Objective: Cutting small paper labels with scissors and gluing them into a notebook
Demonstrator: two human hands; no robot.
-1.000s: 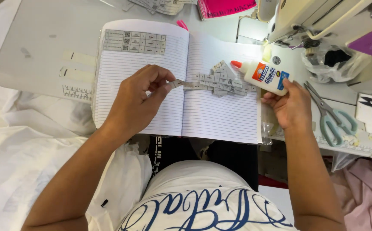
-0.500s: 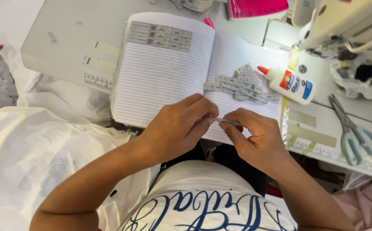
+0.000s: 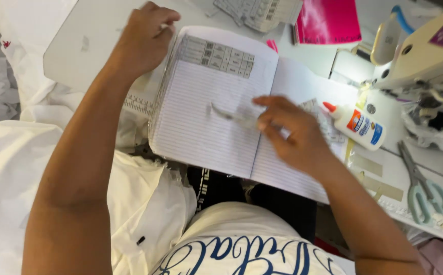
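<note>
My right hand (image 3: 293, 135) pinches a small paper strip (image 3: 231, 116) over the open notebook (image 3: 206, 122) (left page, mid-way down). My left hand (image 3: 142, 38), curled closed, grips the notebook's top corner. I judge placement needs pressing it flat.

White table (image 3: 73, 51): open lined notebook (image 3: 206, 117), glue bottle (image 3: 359, 127), scissors (image 3: 425, 191), pink booklet (image 3: 328, 20).

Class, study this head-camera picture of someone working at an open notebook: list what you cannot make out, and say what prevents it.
1. Strip in the right hand: motion-blurred, details unreadable.
2. Left hand at the notebook corner: whatever it pinches is hidden by the fingers.
3. Sewing machine: cut off by the right edge.
4. Label sheet on the left page: print too small.
5. Scissors: blade tips hard to see.
</note>
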